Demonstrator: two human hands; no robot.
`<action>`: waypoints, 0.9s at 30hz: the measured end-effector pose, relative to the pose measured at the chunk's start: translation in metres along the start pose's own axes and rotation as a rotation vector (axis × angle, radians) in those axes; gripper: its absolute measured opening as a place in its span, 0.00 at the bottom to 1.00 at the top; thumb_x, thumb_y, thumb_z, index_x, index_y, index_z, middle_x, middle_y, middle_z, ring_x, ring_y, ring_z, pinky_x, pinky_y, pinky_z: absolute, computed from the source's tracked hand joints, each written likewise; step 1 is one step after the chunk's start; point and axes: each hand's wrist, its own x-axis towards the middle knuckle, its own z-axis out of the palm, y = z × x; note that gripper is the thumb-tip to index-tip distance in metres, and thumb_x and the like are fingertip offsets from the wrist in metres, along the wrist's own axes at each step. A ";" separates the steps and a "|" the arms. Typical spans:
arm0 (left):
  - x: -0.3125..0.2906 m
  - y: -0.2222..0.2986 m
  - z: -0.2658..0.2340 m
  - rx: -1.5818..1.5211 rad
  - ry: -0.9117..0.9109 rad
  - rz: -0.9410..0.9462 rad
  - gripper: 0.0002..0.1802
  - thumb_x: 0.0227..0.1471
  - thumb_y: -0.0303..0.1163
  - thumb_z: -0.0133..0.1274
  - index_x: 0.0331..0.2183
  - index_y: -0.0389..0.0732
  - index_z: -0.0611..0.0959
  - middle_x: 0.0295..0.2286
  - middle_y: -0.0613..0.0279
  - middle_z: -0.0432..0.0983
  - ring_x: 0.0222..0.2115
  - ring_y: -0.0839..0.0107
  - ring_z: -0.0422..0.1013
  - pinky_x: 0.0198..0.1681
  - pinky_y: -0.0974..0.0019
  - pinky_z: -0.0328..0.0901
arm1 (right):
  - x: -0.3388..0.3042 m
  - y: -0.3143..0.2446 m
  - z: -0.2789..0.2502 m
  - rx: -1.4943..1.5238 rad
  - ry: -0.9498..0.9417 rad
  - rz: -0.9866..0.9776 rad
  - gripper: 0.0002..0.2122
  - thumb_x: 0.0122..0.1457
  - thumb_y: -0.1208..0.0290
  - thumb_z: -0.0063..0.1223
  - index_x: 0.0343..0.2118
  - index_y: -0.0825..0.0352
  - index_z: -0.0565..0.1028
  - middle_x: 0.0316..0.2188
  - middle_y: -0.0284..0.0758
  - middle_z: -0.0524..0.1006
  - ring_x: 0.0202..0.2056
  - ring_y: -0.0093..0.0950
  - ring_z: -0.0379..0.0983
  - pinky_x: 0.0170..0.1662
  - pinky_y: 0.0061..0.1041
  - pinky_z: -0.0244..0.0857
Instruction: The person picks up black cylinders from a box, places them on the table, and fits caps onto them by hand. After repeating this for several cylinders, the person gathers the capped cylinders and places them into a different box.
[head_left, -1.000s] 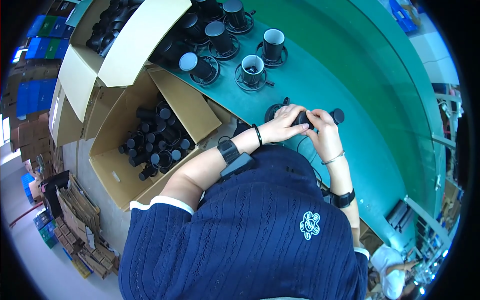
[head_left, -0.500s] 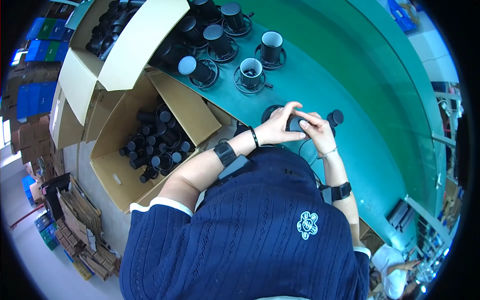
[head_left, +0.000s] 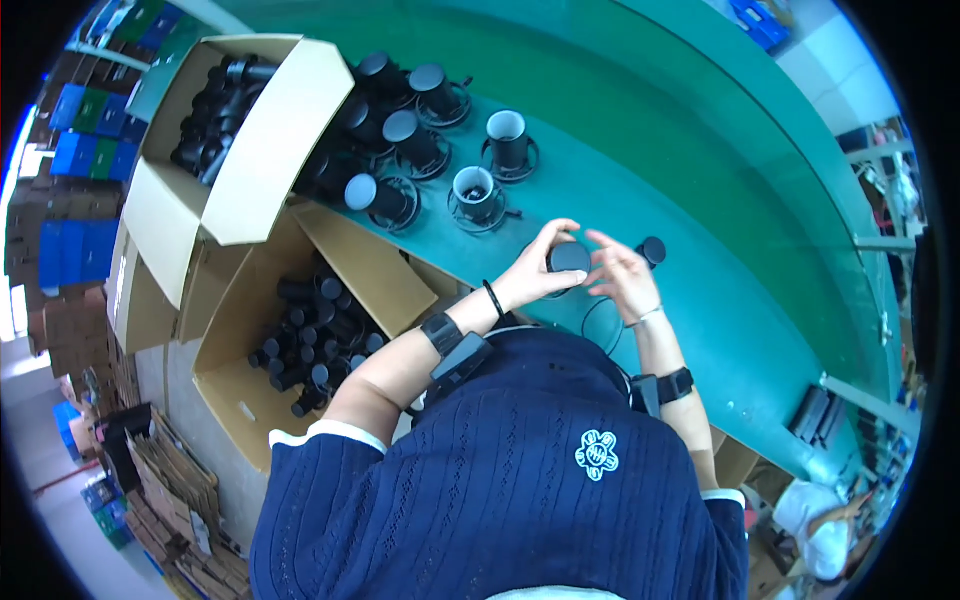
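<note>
My left hand [head_left: 537, 268] is wrapped round a black cylinder [head_left: 568, 258], its flat round end facing up, over the green table. Just to its right my right hand [head_left: 625, 283] is open, fingers spread and slightly blurred, apart from the cylinder or barely beside it. Beyond the right hand lies another black cylinder [head_left: 652, 250]. A thin black cable [head_left: 587, 318] loops down below my hands. Farther left stand two open black cylinders with white insides, one [head_left: 508, 143] behind the other [head_left: 474, 195], each on a round black base.
Several capped black cylinders [head_left: 415, 140] on bases crowd the table's far left. Left of the table, an open carton [head_left: 235, 400] holds many black cylinders; a second carton [head_left: 275, 140] holds black parts. Dark bars [head_left: 818, 418] lie at the right end. A person [head_left: 815, 520] sits at lower right.
My right hand has let go of the black cylinder and its fingers have spread. My left hand still holds the cylinder. The whole view has shifted slightly.
</note>
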 end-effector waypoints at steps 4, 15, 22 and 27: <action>0.055 0.016 0.002 0.206 0.063 0.214 0.36 0.41 0.29 0.63 0.51 0.42 0.63 0.41 0.62 0.66 0.45 0.73 0.63 0.49 0.66 0.61 | 0.000 0.019 -0.101 -0.297 0.362 -0.121 0.12 0.56 0.69 0.54 0.44 0.62 0.75 0.28 0.32 0.75 0.29 0.25 0.76 0.28 0.22 0.70; 0.154 -0.014 -0.036 0.613 0.414 0.377 0.38 0.39 0.29 0.66 0.50 0.36 0.63 0.41 0.53 0.69 0.42 0.64 0.69 0.47 0.64 0.64 | -0.033 0.088 -0.111 -1.472 0.646 -0.195 0.24 0.31 0.71 0.72 0.33 0.66 0.71 0.29 0.38 0.73 0.34 0.39 0.71 0.40 0.32 0.68; 0.130 0.012 -0.021 0.836 0.481 0.429 0.46 0.36 0.32 0.67 0.54 0.36 0.60 0.46 0.45 0.64 0.49 0.51 0.61 0.54 0.55 0.57 | -0.028 0.097 -0.138 -0.377 0.522 0.010 0.10 0.49 0.82 0.58 0.33 0.64 0.71 0.24 0.27 0.74 0.25 0.18 0.72 0.27 0.16 0.69; 0.082 0.023 -0.009 0.964 0.344 0.583 0.34 0.38 0.35 0.67 0.47 0.35 0.71 0.40 0.51 0.70 0.45 0.60 0.66 0.49 0.61 0.63 | -0.025 0.040 -0.078 0.055 0.423 -0.117 0.08 0.53 0.82 0.56 0.35 0.66 0.71 0.26 0.30 0.76 0.26 0.18 0.74 0.26 0.16 0.70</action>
